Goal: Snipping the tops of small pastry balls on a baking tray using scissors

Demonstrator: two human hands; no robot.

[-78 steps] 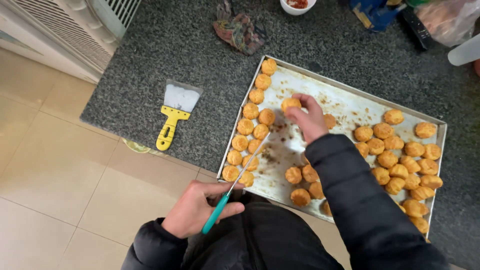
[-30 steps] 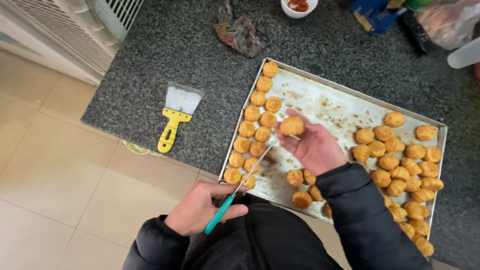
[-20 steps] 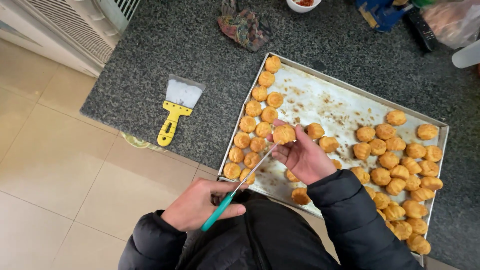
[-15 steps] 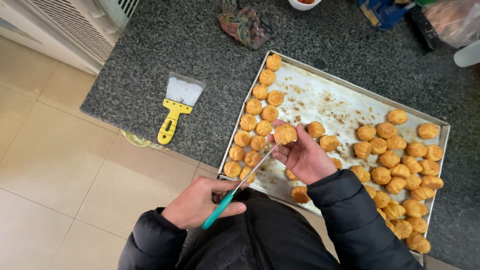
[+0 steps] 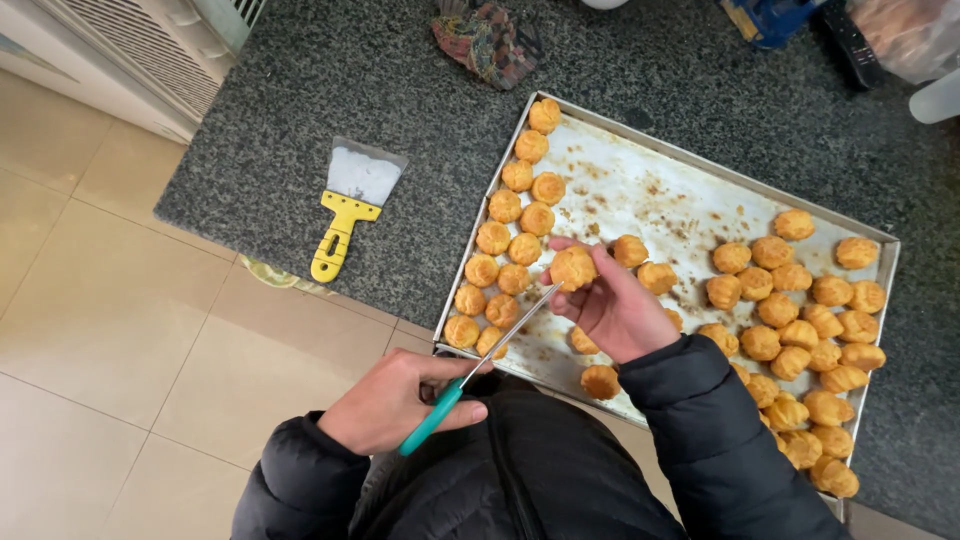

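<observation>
My right hand (image 5: 612, 308) holds a round golden puff pastry (image 5: 574, 268) up over the left part of a metal baking tray (image 5: 650, 190). My left hand (image 5: 392, 402) grips a thin tool with a teal handle (image 5: 432, 418); its metal tip (image 5: 520, 318) touches the underside of the held puff. Several more puffs lie on the tray, in two rows along the left edge (image 5: 505, 235) and in a dense cluster on the right (image 5: 810, 330).
The tray rests on a dark speckled stone counter (image 5: 300, 110). A scraper with a yellow handle (image 5: 345, 210) lies to the tray's left. A crumpled cloth (image 5: 487, 40) lies at the back. Beige floor tiles (image 5: 90, 330) show on the left.
My right hand picked a puff off the tray and brought it back toward me. The tool's tip in my left hand has come up to meet the puff.
</observation>
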